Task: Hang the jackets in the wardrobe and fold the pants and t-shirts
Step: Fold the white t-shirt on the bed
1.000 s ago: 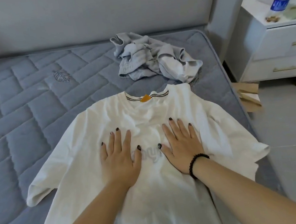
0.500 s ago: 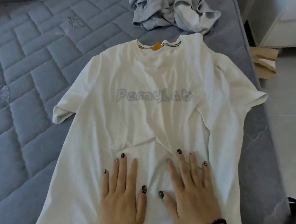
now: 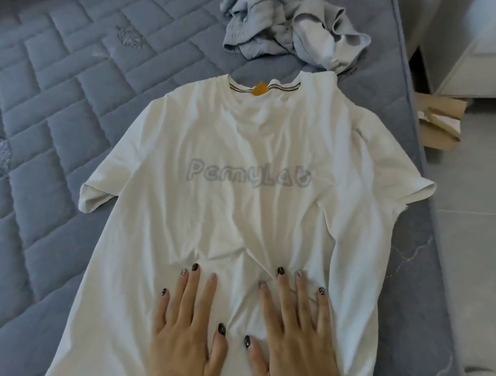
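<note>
The white t-shirt (image 3: 237,164) lay front up on the quilted grey-blue mattress (image 3: 26,122), collar away from the person, its right sleeve reaching the mattress edge. Both hands rested flat on its lower part, side by side but not touching: the left hand (image 3: 186,338) and the right hand (image 3: 294,333) had their fingers straight and spread, gripping nothing. Creases ran through the chest and bunched just ahead of the fingertips. The likely trouble was that pressing with flat palms would only push those ridges along, so any fold made over them would set crooked. The sleeve at the edge could also slip over the side and drag the shirt askew. A crumpled grey garment (image 3: 285,25) lay just beyond the collar, close enough to catch in a lengthwise fold.
</note>
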Available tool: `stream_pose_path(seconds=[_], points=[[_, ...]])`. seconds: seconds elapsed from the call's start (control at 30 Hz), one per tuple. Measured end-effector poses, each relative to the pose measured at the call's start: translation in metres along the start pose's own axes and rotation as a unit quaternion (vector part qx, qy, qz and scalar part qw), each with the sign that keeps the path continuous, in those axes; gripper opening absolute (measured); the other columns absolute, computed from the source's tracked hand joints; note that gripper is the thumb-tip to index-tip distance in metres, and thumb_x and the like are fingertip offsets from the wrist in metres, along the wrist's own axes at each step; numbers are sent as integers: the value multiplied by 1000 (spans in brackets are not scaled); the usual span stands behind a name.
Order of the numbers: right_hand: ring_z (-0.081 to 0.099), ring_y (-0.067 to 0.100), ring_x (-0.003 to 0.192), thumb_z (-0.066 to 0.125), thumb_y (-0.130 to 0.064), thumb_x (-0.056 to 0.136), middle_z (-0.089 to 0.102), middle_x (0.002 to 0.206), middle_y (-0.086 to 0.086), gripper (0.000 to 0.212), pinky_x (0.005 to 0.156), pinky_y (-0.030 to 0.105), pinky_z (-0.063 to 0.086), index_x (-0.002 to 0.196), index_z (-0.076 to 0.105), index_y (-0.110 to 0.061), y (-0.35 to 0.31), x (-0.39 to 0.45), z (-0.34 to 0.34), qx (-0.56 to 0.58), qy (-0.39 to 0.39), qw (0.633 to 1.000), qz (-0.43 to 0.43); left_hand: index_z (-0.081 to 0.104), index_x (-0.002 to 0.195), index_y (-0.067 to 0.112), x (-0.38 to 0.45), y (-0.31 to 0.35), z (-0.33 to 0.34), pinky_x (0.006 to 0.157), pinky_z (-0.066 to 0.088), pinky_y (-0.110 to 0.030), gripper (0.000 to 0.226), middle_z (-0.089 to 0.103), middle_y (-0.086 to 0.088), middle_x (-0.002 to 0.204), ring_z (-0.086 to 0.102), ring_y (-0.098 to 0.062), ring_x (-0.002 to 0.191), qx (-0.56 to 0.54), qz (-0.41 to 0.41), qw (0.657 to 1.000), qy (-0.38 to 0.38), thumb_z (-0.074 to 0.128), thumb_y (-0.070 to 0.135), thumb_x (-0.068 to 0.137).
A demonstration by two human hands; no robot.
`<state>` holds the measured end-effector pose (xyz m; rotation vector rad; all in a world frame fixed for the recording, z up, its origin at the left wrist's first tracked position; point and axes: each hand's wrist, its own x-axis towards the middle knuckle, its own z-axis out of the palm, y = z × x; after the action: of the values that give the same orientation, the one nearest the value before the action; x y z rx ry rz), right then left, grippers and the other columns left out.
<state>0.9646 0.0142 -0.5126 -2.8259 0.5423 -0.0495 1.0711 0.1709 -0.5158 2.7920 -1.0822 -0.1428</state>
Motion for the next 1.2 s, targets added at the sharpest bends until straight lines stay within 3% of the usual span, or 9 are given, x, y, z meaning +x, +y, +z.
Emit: stream_pose_path(seconds=[0.23,0.47,0.57,0.63,0.77,0.93,1.03,1.1,1.2], points=[[29,33,141,40,-58,85,32,154,12,70,106,60,18,142,44,-20,-3,-17,0,-29,7,999,31,26,152,23,-2,-1,3,117,11,-44,71,27,-5,158,19,-20,147,7,-5,1000,29,35,47,85],[36,29,135,40,-65,75,47,144,10,73,108,46,9,129,59,-21,-46,-128,-18,26,-75,990,119,1,155,27,-46,7,-22,120,-9,-38,83,-7,-1,162,-8,-18,150,-7,-22,999,-31,-5,62,80],[2,25,148,20,-60,82,10,159,1,77,111,30,-22,146,37,-22,-28,-155,-29,65,-55,993,87,-12,151,36,-95,-12,-25,118,-14,-34,80,-19,7,160,-22,-11,145,9,66,996,-61,-7,76,82],[-12,21,146,22,-57,81,1,159,0,76,111,29,-25,147,32,-21,-22,-163,-34,98,17,988,116,0,153,38,-125,-35,-28,119,-6,-32,77,-6,6,162,-7,-13,149,24,111,992,-46,9,76,87],[3,30,144,51,-27,87,7,158,9,60,117,43,0,144,34,-19,-20,-169,-42,110,54,973,197,33,150,23,-170,-75,-32,117,18,-43,73,28,-11,157,29,-30,143,19,14,999,23,22,65,92],[47,26,116,57,-20,88,40,140,8,48,97,44,42,133,41,-17,-9,-174,-54,296,124,908,269,23,151,8,-188,-94,-42,107,33,-54,73,29,-18,153,30,-39,138,-70,-153,981,99,37,45,90],[44,27,121,76,-29,73,45,131,2,84,97,42,42,143,29,-23,-2,-183,-64,283,39,926,246,31,147,8,-184,-95,-54,106,35,-48,59,44,-15,143,39,-34,133,-239,-275,922,136,52,26,95],[39,28,125,79,-36,65,39,133,-1,104,99,40,41,147,16,-28,-2,-190,-62,168,-55,961,213,53,125,14,-180,-99,-63,88,45,-40,31,63,-7,112,56,-29,110,-339,-310,874,158,53,19,94],[47,30,123,65,-6,81,48,135,8,72,103,34,39,145,36,-19,1,-194,-58,235,5,943,235,63,116,18,-172,-101,-79,77,47,-33,23,64,-2,102,60,-23,93,-453,-336,811,154,54,21,95]])
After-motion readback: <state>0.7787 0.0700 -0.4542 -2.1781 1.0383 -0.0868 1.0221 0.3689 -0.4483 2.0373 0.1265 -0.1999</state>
